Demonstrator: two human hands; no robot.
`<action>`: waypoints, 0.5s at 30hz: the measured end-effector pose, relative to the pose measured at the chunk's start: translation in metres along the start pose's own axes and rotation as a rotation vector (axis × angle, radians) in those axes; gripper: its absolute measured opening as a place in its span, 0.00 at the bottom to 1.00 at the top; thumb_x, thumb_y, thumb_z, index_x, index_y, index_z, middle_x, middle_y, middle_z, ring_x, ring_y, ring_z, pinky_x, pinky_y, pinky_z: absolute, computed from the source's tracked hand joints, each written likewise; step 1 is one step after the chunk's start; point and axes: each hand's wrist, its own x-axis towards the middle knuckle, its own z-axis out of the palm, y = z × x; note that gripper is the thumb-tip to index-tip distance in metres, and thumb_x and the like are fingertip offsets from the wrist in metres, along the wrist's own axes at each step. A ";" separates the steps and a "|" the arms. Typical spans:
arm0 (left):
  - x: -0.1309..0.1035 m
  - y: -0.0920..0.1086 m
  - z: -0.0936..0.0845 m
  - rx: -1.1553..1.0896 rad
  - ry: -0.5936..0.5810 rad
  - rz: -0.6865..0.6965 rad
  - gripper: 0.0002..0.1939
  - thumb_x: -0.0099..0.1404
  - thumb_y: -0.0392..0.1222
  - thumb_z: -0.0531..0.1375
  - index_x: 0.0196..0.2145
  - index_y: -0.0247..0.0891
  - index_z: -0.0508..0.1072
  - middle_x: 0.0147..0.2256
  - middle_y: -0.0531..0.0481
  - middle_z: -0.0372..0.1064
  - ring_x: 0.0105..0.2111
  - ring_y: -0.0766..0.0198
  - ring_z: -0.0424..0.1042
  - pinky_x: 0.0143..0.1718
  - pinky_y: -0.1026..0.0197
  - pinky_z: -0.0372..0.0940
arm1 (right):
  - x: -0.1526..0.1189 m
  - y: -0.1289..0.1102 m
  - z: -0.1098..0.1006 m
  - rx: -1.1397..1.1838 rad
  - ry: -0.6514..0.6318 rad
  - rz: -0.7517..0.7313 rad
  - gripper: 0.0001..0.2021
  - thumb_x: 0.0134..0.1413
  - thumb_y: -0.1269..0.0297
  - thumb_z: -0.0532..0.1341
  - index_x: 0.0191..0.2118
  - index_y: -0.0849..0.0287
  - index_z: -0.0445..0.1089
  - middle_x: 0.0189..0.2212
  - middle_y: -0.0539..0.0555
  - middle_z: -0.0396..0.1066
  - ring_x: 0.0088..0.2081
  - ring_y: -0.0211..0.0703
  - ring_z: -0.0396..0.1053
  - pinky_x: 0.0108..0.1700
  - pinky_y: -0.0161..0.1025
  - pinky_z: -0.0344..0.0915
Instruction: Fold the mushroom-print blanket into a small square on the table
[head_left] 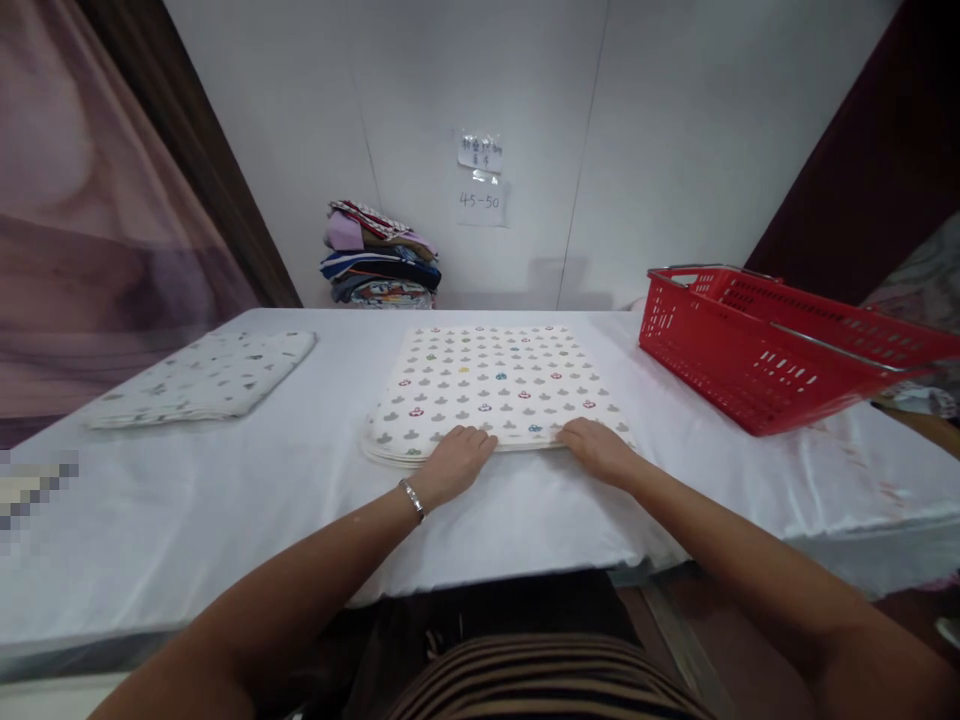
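Left grip [455,465] and right grip [598,452] pinch near edge of patterned cloth [499,385], layered flat; speckled cloth [214,378] lies folded, well left of grips; remaining folds unclear.

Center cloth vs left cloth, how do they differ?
Pattern: the center cloth has motifs in regular rows, gray with some colored; the left cloth has sparser, scattered ones.
Contact: the left hand and right hand are at the center cloth's near edge; neither touches the left cloth.
Shared: both whitish, lying flat on the white-covered table.
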 end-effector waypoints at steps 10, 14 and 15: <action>-0.010 0.009 0.013 -0.080 -0.042 -0.020 0.14 0.61 0.26 0.48 0.39 0.37 0.67 0.35 0.46 0.65 0.37 0.58 0.63 0.38 0.55 0.57 | -0.010 -0.008 0.016 0.047 -0.065 0.000 0.14 0.52 0.77 0.51 0.40 0.60 0.70 0.38 0.58 0.69 0.39 0.45 0.63 0.40 0.41 0.58; -0.007 0.012 0.013 -0.090 -0.051 -0.074 0.15 0.58 0.23 0.49 0.37 0.38 0.67 0.35 0.46 0.65 0.38 0.58 0.62 0.39 0.55 0.57 | -0.011 -0.010 0.021 0.021 -0.087 -0.002 0.12 0.52 0.76 0.52 0.40 0.60 0.69 0.38 0.59 0.69 0.38 0.45 0.63 0.40 0.40 0.58; -0.005 0.012 0.013 -0.090 -0.044 -0.080 0.14 0.58 0.23 0.49 0.37 0.38 0.67 0.36 0.46 0.65 0.38 0.58 0.62 0.39 0.56 0.57 | -0.011 -0.010 0.022 0.016 -0.090 -0.005 0.12 0.52 0.76 0.52 0.40 0.60 0.69 0.38 0.58 0.69 0.38 0.45 0.63 0.40 0.40 0.58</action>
